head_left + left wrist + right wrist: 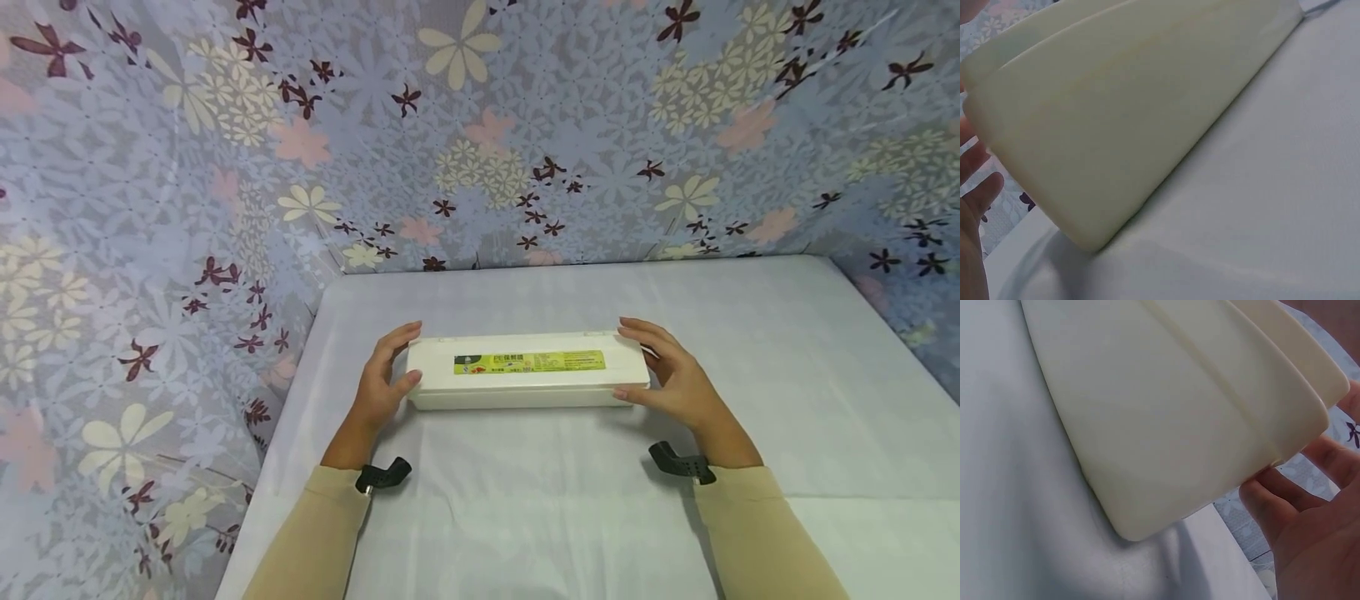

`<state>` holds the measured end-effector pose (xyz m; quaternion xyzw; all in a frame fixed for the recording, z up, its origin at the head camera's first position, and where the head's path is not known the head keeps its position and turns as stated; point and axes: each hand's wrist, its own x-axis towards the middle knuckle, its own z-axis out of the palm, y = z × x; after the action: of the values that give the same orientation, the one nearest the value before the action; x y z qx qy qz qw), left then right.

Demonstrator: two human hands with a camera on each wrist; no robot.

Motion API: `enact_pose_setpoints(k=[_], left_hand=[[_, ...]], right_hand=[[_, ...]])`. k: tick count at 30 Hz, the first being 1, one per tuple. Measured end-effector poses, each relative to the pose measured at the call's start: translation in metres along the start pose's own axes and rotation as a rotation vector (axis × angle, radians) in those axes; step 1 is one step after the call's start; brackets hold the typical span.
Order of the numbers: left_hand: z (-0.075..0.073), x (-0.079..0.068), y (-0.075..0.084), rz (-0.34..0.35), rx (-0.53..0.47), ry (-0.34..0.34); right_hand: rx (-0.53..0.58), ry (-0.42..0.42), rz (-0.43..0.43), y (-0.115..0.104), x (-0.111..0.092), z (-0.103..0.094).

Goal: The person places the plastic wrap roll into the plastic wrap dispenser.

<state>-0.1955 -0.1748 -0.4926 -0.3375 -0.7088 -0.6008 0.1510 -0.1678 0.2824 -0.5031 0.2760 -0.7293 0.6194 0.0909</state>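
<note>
A long white cling film box (528,362) with a green and yellow label (528,362) on its lid lies crosswise on the white cloth. My left hand (382,383) holds its left end, thumb at the front corner and fingers round toward the back. At the opposite end my right hand (671,375) grips likewise, its thumb overlapping the front face. Both wrist views show the box's plain front wall (1122,106) close up, with the lid's edge (1297,375) stepping out along the top. Some fingers are hidden behind the ends.
White cloth (540,500) covers the table under the box. A flowered curtain (480,167) hangs behind the table and along its left and right sides. Black camera straps (384,475) sit at both wrists, over beige sleeves (311,533).
</note>
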Motion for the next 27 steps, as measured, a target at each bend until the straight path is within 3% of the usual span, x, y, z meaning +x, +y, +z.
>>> enact_pose_setpoints(k=[12, 18, 21, 25, 27], left_hand=[[0.001, -0.005, 0.0, -0.018, -0.003, 0.006], [-0.001, -0.011, -0.03, 0.011, 0.016, 0.013], [0.0, -0.013, -0.036, 0.007, 0.023, 0.02], [0.004, -0.008, -0.017, 0.01, 0.023, 0.026], [0.003, -0.006, -0.015, 0.012, 0.021, 0.023]], right_hand=[[0.007, 0.006, 0.018, 0.002, -0.006, 0.002], [0.006, 0.003, 0.041, 0.006, -0.01, -0.001], [-0.041, 0.006, 0.06, 0.003, -0.013, -0.005], [-0.112, 0.005, 0.041, -0.005, -0.015, -0.012], [-0.151, 0.0, 0.017, -0.008, -0.015, -0.016]])
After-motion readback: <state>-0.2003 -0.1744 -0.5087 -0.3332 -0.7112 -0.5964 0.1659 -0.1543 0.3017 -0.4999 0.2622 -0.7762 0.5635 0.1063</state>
